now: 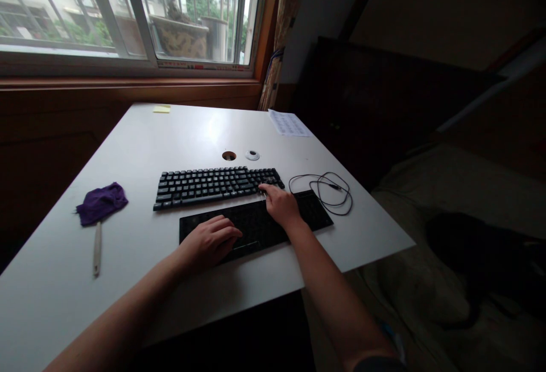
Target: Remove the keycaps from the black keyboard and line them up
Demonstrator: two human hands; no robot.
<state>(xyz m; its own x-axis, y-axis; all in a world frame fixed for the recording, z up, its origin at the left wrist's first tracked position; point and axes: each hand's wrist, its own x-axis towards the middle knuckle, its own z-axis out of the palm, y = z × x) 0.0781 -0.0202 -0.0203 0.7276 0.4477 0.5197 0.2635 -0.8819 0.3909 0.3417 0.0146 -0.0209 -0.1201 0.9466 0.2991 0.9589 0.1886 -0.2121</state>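
Rows of black keys (205, 184) with pale markings lie in a keyboard layout on the white table. Just nearer to me is a flat black panel (256, 221) that looks like a keyboard base; its surface detail is too dark to make out. My left hand (213, 238) rests on the panel's front left part, palm down, fingers loosely bent and holding nothing visible. Over the panel's right half reaches my right hand (281, 204), its thumb and index finger pinched at the lower edge of the keys near the number block. Whatever is between those fingertips is hidden.
A thin black cable (345, 195) lies coiled at the right. On the left is a purple cloth (102, 204) with a pale-handled tool (97, 249) beside it. Behind the keys are a cable hole (229, 156), its round cover (252, 155), a printed sheet (290, 124) and yellow notes (161, 108).
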